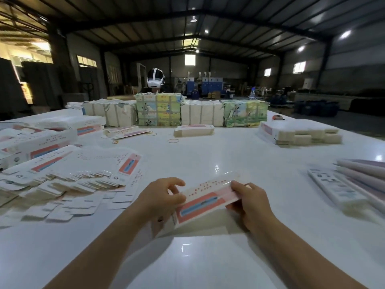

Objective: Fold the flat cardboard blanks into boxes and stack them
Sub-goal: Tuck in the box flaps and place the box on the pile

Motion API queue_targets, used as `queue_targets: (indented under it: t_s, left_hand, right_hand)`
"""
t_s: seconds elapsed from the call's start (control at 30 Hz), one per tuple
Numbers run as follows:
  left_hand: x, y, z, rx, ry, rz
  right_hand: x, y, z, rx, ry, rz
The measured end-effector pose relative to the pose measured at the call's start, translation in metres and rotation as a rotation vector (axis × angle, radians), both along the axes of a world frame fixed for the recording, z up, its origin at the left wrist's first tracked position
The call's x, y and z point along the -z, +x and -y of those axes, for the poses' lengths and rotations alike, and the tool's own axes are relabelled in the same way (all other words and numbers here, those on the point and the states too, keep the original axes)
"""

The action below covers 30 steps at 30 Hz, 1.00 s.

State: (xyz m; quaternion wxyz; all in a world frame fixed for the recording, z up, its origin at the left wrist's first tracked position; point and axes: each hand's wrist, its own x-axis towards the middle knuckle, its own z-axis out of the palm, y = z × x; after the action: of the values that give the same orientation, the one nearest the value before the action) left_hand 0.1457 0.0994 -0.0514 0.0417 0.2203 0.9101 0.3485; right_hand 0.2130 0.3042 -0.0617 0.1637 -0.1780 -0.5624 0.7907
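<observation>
the person holds one cardboard blank (205,202) between both hands, low and central over the white counter (229,155). the left hand (161,198) grips the blank's left end, thumb on the printed top face and fingers curled over its far edge. the right hand (249,203) pinches the blank's right end, fingers curled round that edge. the blank shows a coral panel with a blue stripe and rows of small red print, and it tilts so its near left corner dips towards the counter. to the left of the hands a fanned heap of flat blanks (68,180) spreads across the counter, well apart from the held blank. at the right edge lie folded boxes (341,188), long and pale, side by side. farther back sits a small pile of blanks (194,130), another pile (300,132) at the right, and a row of wrapped bundles (177,110) along the far side. a rubber band (173,140) lies loose near the middle
</observation>
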Motion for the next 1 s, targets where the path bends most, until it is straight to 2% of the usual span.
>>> queue_targets:
  t_s: [0.07, 0.17, 0.27, 0.37, 0.53, 0.6, 0.8, 0.9, 1.0]
  left_hand:
    - [0.003, 0.010, -0.014, -0.004, -0.288, -0.324]
    - [0.012, 0.024, -0.038, 0.094, -0.366, -0.471]
    - [0.010, 0.026, -0.043, 0.102, -0.237, -0.433]
    - [0.007, 0.027, -0.036, 0.111, -0.114, -0.423]
    - [-0.001, 0.034, -0.029, 0.209, 0.052, -0.393]
    - [-0.004, 0.036, -0.029, 0.229, 0.117, -0.377]
    - [-0.008, 0.042, -0.030, 0.256, 0.213, -0.420]
    - [-0.009, 0.041, -0.028, 0.287, 0.159, -0.456]
    - [-0.009, 0.040, -0.022, 0.309, 0.069, -0.439]
  right_hand:
    - [0.000, 0.001, 0.008, -0.026, 0.038, 0.011]
    - [0.003, 0.003, 0.016, -0.064, 0.125, 0.016]
    - [-0.001, 0.006, 0.019, -0.054, 0.117, 0.023]
    - [-0.009, 0.006, 0.013, -0.061, -0.028, 0.015]
    - [-0.013, 0.013, 0.009, -0.354, -0.416, -0.071]
    - [-0.012, 0.013, 0.008, -0.413, -0.487, -0.126]
    - [-0.012, 0.013, 0.004, -0.542, -0.435, -0.233]
    - [-0.013, 0.012, -0.001, -0.556, -0.321, -0.206]
    - [-0.016, 0.013, -0.007, -0.681, -0.253, -0.185]
